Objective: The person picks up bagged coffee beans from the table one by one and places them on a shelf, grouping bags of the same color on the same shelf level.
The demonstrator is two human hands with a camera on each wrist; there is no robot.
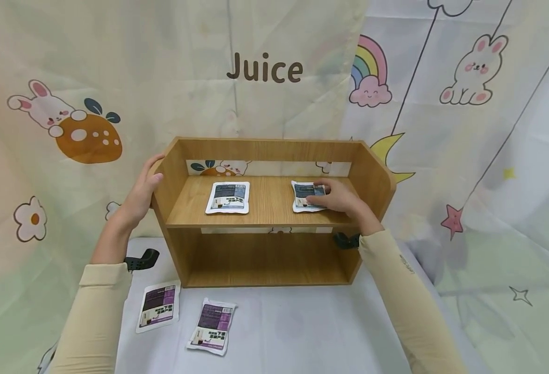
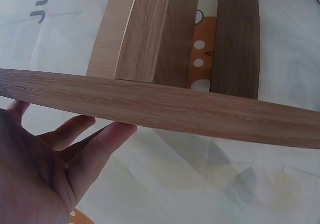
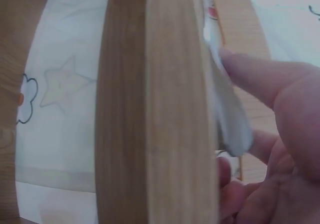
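Note:
A two-tier wooden shelf (image 1: 265, 225) stands on the white table. On its upper board my right hand (image 1: 335, 197) pinches a white pouch with a dark blue label (image 1: 302, 196) between thumb and fingers, near the right side. The right wrist view shows the pouch's edge (image 3: 232, 119) beside the thumb, slightly blurred. A similar blue-labelled pouch (image 1: 228, 197) lies flat on the upper board, left of centre. My left hand (image 1: 139, 195) touches the shelf's left side panel from outside; in the left wrist view its fingertips rest along that panel (image 2: 200, 111).
Two pouches with purple labels lie on the table in front of the shelf: one purple-labelled pouch (image 1: 159, 306) by my left forearm, another purple-labelled pouch (image 1: 212, 326) to its right. The lower board (image 1: 265, 259) lies beneath the upper one. A printed curtain (image 1: 265, 114) hangs behind.

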